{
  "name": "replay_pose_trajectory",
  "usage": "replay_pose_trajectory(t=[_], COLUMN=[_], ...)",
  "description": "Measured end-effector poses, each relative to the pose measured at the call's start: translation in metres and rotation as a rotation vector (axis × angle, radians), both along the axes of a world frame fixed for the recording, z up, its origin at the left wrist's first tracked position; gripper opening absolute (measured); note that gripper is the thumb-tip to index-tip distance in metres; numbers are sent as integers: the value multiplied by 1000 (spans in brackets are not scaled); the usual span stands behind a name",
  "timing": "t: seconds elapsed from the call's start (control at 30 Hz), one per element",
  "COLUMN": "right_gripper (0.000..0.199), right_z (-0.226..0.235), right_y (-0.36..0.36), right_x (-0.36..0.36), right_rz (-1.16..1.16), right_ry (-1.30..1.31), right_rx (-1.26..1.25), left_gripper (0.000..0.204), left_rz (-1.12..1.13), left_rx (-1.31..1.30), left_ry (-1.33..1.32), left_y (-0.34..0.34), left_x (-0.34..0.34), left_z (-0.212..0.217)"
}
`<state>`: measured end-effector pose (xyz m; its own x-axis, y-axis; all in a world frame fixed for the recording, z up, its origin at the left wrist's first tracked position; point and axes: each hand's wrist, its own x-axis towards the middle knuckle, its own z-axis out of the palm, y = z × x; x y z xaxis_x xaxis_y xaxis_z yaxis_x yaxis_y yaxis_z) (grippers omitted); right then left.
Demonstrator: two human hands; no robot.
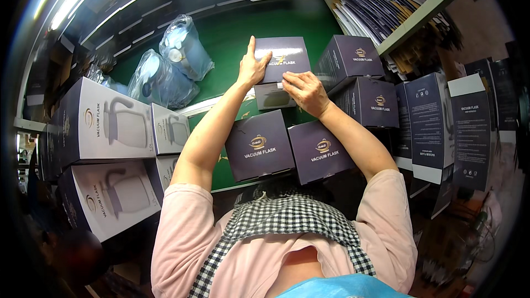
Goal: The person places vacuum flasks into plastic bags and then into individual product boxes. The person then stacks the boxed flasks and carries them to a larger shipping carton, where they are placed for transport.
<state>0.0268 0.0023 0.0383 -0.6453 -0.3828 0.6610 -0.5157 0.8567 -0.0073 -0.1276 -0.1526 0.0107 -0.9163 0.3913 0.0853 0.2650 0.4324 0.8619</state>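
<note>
A dark purple flask carton stands on the green worktop in front of me. My left hand holds its left side, the index finger stretched along the edge and the thumb on the top face. At the front edge of the lid, my right hand has its fingers bent and pressed close together, beside a small white tab. What the right fingertips grip is partly hidden. Nearer to me sit two more dark cartons, one on the left and one on the right, with their lids closed.
Blue flasks in clear plastic bags lie at the back left. White-faced cartons are stacked on the left. Dark cartons stand on the right, beside folded flat cartons. Flat cardboard sheets fill a rack at the far right.
</note>
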Motion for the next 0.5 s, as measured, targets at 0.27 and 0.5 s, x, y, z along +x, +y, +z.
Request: replay_pose_trajectory(t=[0.27, 0.5], right_gripper=[44, 80], right_z=[-17, -8], right_y=[1, -12], right_x=[-11, -25], right_rz=[-320, -346], right_ry=[-189, -965], right_rx=[-362, -1176], left_gripper=[100, 90], left_rz=[-61, -199], left_rx=[113, 331], left_ry=[-288, -768], left_y=[-18, -76], left_x=[2, 33], left_z=[-8, 24])
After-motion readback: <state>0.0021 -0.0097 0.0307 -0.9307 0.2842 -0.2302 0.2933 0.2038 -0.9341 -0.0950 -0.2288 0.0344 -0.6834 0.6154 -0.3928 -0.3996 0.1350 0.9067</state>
